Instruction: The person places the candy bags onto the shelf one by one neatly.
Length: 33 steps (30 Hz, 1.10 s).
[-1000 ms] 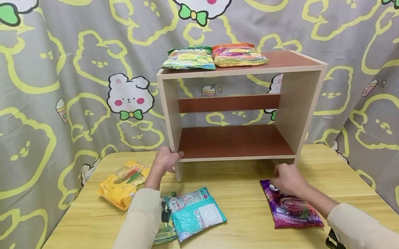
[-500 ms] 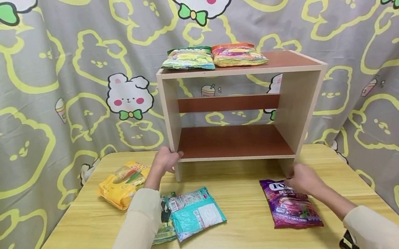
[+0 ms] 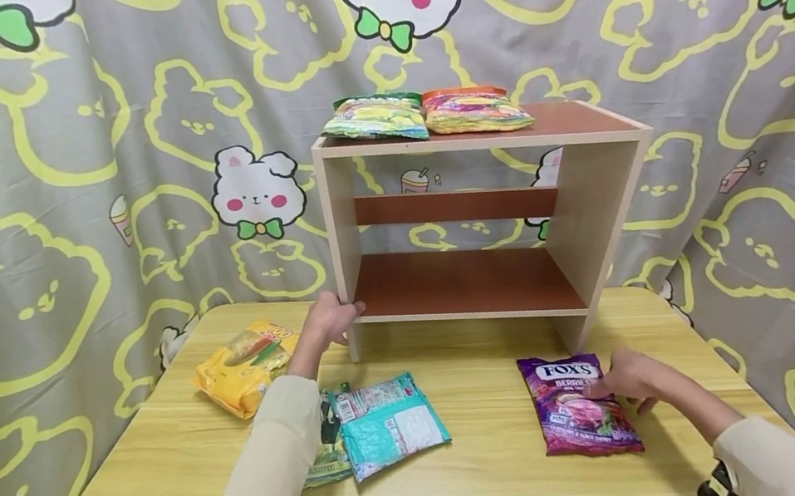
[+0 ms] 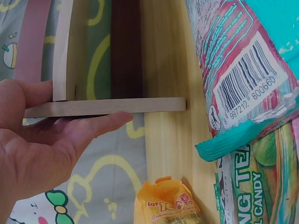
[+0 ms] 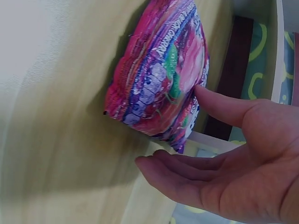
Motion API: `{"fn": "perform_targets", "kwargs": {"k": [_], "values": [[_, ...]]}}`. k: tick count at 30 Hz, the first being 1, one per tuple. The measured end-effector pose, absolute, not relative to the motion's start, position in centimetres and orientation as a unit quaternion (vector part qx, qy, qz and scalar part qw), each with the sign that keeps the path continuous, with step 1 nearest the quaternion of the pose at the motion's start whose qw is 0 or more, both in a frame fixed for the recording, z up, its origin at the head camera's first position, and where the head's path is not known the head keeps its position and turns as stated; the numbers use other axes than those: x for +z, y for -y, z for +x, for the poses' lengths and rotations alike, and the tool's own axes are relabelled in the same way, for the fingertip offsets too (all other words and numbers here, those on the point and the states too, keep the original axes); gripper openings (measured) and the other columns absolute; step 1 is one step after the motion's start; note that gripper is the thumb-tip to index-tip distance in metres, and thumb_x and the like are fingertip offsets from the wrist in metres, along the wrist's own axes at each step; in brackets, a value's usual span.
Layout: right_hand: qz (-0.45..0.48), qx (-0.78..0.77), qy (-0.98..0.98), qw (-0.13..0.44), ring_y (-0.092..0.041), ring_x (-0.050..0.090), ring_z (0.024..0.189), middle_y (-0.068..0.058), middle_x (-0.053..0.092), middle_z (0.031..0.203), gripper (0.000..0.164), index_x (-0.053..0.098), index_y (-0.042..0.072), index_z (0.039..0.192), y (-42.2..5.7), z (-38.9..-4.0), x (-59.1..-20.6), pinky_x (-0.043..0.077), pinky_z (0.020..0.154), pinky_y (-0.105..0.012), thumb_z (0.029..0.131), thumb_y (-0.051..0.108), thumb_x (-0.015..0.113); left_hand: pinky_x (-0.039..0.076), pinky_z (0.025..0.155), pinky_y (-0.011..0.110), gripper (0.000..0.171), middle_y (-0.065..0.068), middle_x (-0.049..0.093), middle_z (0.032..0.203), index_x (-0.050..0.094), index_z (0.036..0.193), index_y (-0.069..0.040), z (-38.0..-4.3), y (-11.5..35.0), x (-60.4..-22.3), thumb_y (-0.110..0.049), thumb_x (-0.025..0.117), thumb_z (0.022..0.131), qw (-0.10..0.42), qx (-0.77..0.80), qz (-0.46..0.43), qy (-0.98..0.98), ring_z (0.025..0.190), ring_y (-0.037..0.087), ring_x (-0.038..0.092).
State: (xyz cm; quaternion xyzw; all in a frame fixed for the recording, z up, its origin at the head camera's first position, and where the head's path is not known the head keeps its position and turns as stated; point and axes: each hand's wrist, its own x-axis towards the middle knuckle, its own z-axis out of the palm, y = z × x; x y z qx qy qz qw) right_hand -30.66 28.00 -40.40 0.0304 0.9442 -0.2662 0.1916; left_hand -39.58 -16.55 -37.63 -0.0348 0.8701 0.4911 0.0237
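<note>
My left hand [image 3: 324, 321] grips the left side panel of a small two-tier wooden shelf [image 3: 470, 280], low down at its front edge. In the left wrist view the thumb lies on one face of the panel [image 4: 154, 105] and the fingers on the other. A purple Fox's Berries candy bag [image 3: 577, 419] lies flat on the table in front of the shelf's right leg. Beside it is my right hand [image 3: 635, 380], its thumb over the bag's right part. The right wrist view shows that thumb at the bag's surface, with the fingers spread apart from it past the edge.
On the shelf top sit a green candy bag [image 3: 380, 119] and an orange one [image 3: 476, 109]. A teal bag [image 3: 393, 424] overlaps a green candy bag [image 3: 329, 462] left of centre. A yellow bag [image 3: 243, 369] lies further left. Behind hangs a patterned curtain [image 3: 198, 224].
My right hand has moved rightward and a little nearer, from the purple bag's top edge to its right side, and its fingers have opened. The left hand and the shelf have stayed put.
</note>
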Motion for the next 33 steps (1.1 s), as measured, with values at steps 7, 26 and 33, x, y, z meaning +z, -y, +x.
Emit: {"fn": "perform_targets", "kwargs": {"k": [7, 26, 33], "values": [[0.033, -0.29, -0.934, 0.208, -0.03, 0.063, 0.069, -0.016, 0.058, 0.081, 0.051, 0.05, -0.013, 0.095, -28.1, -30.2, -41.2, 0.057, 0.06, -0.046, 0.085, 0.032, 0.071, 0.059, 0.063, 0.039, 0.036, 0.019, 0.054, 0.109, 0.053, 0.113, 0.008, -39.6, 16.6, -37.7, -0.022, 0.058, 0.093, 0.026, 0.493, -0.036, -0.869, 0.099, 0.032, 0.056], [0.037, -0.288, -0.938, 0.189, -0.024, 0.061, 0.064, -0.015, 0.053, 0.078, 0.044, 0.05, -0.012, 0.091, -28.0, -30.5, -42.1, 0.058, 0.056, -0.04, 0.084, 0.026, 0.072, 0.059, 0.065, 0.04, 0.032, 0.015, 0.05, 0.094, 0.054, 0.106, 0.006, -39.6, 16.6, -37.8, -0.023, 0.058, 0.093, 0.023, 0.491, -0.031, -0.87, 0.094, 0.03, 0.056], [0.032, -0.267, -0.95, 0.157, -0.023, 0.058, 0.06, -0.014, 0.049, 0.075, 0.041, 0.049, -0.007, 0.084, -27.7, -30.4, -42.2, 0.056, 0.052, -0.037, 0.082, 0.027, 0.073, 0.059, 0.065, 0.04, 0.033, 0.018, 0.053, 0.104, 0.054, 0.109, 0.006, -39.6, 16.6, -37.8, -0.022, 0.058, 0.093, 0.026, 0.495, -0.034, -0.868, 0.1, 0.032, 0.057]]}}
